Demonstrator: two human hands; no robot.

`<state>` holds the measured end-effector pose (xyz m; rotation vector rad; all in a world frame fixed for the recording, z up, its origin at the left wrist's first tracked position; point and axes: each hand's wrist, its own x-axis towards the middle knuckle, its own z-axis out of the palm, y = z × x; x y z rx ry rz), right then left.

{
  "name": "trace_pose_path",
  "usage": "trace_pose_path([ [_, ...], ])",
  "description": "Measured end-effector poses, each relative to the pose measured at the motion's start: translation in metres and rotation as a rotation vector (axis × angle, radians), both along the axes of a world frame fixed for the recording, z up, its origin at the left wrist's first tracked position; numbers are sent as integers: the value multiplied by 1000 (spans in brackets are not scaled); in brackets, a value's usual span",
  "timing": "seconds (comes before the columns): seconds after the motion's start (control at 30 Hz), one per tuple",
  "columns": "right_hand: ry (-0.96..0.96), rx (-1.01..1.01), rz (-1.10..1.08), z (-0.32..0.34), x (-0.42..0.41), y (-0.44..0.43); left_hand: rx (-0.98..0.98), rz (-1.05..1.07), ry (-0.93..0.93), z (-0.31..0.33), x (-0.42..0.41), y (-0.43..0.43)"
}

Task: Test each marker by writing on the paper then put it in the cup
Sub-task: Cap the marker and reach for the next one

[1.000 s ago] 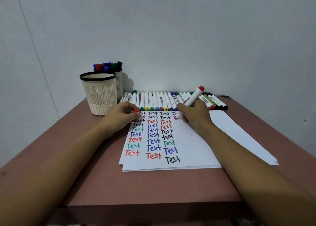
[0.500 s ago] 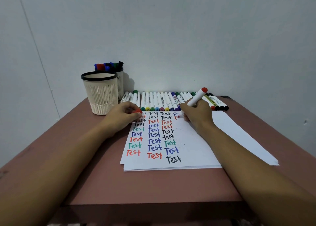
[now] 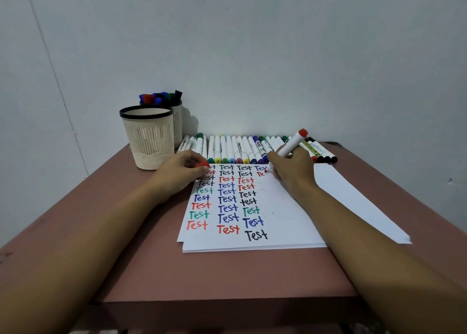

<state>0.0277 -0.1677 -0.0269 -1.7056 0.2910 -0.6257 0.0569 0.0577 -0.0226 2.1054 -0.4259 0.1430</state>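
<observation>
My right hand [image 3: 293, 172] grips a white marker with a red end [image 3: 290, 145], its tip down on the white paper [image 3: 283, 215] at the top right, where red letters "Te" stand. My left hand [image 3: 180, 173] rests on the paper's top left corner and pinches the red cap [image 3: 202, 164]. The paper carries columns of the word "Test" in black, red, blue and green. A cream cup with a black rim [image 3: 149, 138] stands at the back left. A row of white markers [image 3: 235, 150] lies along the wall.
Behind the cream cup a second cup [image 3: 177, 121] holds several capped markers. Black-capped markers [image 3: 321, 153] lie at the row's right end. A second stack of white sheets [image 3: 353, 199] lies to the right on the reddish-brown table [image 3: 227, 275]. The wall is close behind.
My right hand has moved the marker's tip a little to the right, and the red word has grown. My left hand has stayed on the paper with the cap.
</observation>
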Motion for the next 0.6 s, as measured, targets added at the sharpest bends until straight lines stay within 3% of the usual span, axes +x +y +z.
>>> trace_pose_path([
  [0.6, -4, -4, -69, 3, -4, 1, -3, -4, -4, -2, 2, 0],
])
